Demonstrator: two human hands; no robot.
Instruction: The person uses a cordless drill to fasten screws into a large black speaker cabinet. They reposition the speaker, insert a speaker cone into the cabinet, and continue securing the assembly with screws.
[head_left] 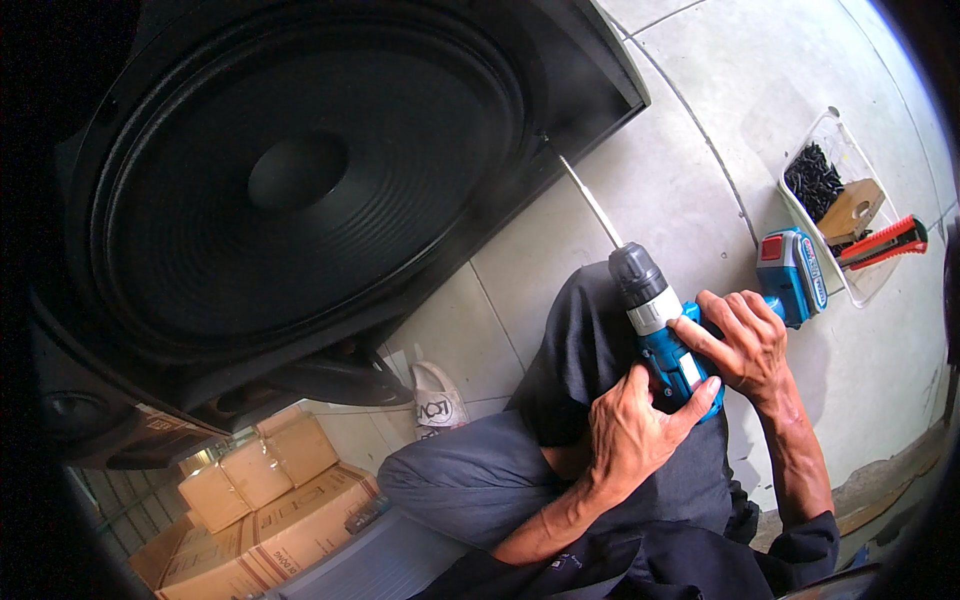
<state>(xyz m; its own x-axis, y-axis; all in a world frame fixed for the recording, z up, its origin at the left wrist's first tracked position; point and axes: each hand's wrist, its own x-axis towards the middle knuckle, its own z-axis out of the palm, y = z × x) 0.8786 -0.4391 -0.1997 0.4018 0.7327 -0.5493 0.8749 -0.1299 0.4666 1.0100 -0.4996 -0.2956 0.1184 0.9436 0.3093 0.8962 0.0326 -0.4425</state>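
Observation:
A blue cordless drill [668, 340] with a black-and-white chuck end is held in both my hands. My right hand [745, 340] wraps its handle, above the blue battery pack [792, 275]. Against the rear of the drill's body, my left hand [645, 435] presses with its fingers and thumb. A long silver driver bit [592, 203] points up and left toward the rim of a large black speaker cone [400, 150]. The bit's tip is close to a small spot on that rim; whether they touch I cannot tell.
To the right stands a clear plastic tray [832, 118] with black screws [815, 183], a wooden block [856, 212] and a red-and-black utility knife [882, 243]. Cardboard boxes [290, 530] are stacked at the lower left. A white cloth item [437, 395] lies beside my knee on the tiles.

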